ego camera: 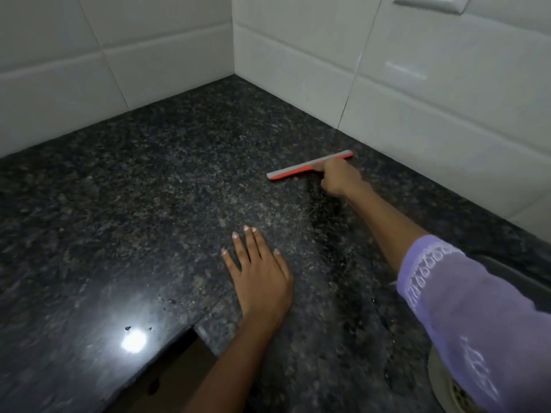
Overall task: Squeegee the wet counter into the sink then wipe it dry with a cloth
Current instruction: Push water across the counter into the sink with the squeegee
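Reaching toward the counter's point(149, 189) back right corner, the right hand point(338, 177) has its grip clenched around the handle of the squeegee point(308, 165), whose orange and grey blade lies on the dark speckled granite close to the right-hand tiled wall point(432, 93). Nearer the front edge, the left hand point(262, 278) rests flat on the stone, fingers straight and spread, holding nothing. A lilac sleeve point(465, 317) covers the right arm above the sink point(453, 389) at the counter's front right.
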